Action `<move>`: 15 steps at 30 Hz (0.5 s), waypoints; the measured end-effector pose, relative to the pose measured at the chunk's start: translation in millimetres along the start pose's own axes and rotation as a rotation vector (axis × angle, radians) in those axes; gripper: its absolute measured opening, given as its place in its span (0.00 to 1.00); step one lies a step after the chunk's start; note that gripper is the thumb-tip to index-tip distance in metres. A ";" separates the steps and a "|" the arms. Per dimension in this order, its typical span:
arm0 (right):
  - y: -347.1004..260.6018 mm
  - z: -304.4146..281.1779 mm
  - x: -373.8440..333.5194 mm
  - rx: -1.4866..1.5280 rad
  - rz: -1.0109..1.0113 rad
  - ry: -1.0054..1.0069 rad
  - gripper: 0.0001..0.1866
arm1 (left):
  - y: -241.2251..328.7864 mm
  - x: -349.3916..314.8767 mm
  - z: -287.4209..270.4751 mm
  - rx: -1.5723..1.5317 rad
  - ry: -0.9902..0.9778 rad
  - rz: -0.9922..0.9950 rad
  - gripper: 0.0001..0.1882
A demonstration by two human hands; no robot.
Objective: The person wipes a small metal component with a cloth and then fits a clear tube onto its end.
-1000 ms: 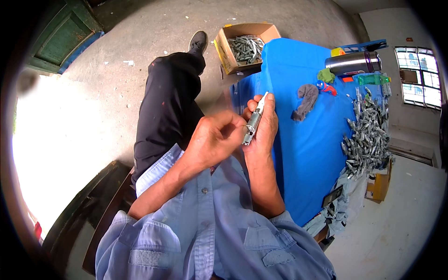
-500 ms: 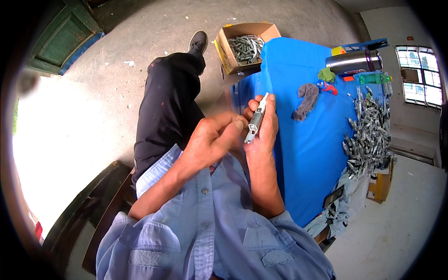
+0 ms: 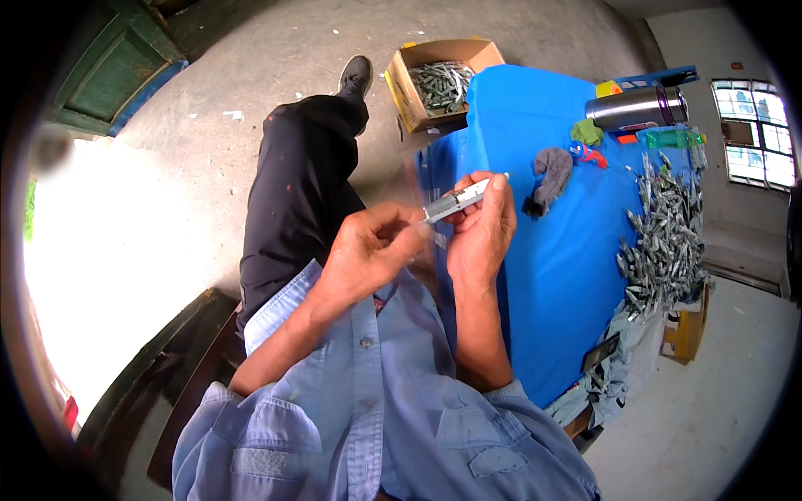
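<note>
A slim silver-and-white pen-shaped piece (image 3: 458,200) lies slantwise between my two hands, over the near left edge of the blue-covered table. My right hand (image 3: 483,230) is closed round its right part, with the thumb on top close to the tip. At its left end, the thumb and fingers of my left hand (image 3: 368,250) are pinched together; the fingertips are slightly blurred, and whatever small thing may be between them is hidden. Many similar silver pieces (image 3: 664,242) are heaped on the table's right side.
The table has a blue cloth (image 3: 560,292). On it are a grey cloth (image 3: 551,177), a green wad (image 3: 587,132), a steel flask (image 3: 635,110) and a green bottle (image 3: 672,139). A cardboard box (image 3: 401,96) of silver pieces stands on the floor beyond. A dark phone-like object (image 3: 600,352) lies near right.
My right hand has turned the pen-shaped piece from nearly upright to a flatter slant, its tip now toward the right. My left fingertips now meet its left end.
</note>
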State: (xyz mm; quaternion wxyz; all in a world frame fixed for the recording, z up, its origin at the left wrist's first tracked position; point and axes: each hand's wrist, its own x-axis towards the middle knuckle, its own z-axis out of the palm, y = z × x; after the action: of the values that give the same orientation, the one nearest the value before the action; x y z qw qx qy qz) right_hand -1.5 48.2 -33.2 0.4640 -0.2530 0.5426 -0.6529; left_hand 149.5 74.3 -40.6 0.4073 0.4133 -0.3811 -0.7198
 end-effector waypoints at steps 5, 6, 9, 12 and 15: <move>-1.9 -24.3 -5.4 -0.090 -0.025 -0.137 0.18 | -1.9 5.8 -15.9 0.117 0.050 0.039 0.18; -2.4 -26.5 -6.3 -0.082 -0.009 -0.134 0.18 | -0.6 5.8 -16.2 0.117 0.055 0.039 0.18; -1.1 -31.3 -6.2 -0.088 -0.014 -0.138 0.18 | -1.3 5.9 -17.5 0.133 0.049 0.025 0.19; 3.1 -36.6 -3.1 -0.056 -0.013 -0.161 0.18 | -1.6 6.1 -17.0 0.104 0.047 0.003 0.21; 3.0 -36.9 -1.3 -0.059 -0.015 -0.182 0.18 | -1.1 6.6 -16.8 0.087 0.057 0.005 0.22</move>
State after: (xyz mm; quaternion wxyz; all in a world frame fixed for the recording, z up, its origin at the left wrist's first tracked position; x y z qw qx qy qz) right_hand -30.8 66.9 -46.2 0.4987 -0.3291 0.5152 -0.6144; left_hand 162.2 65.3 -49.6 0.4014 0.4499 -0.4011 -0.6896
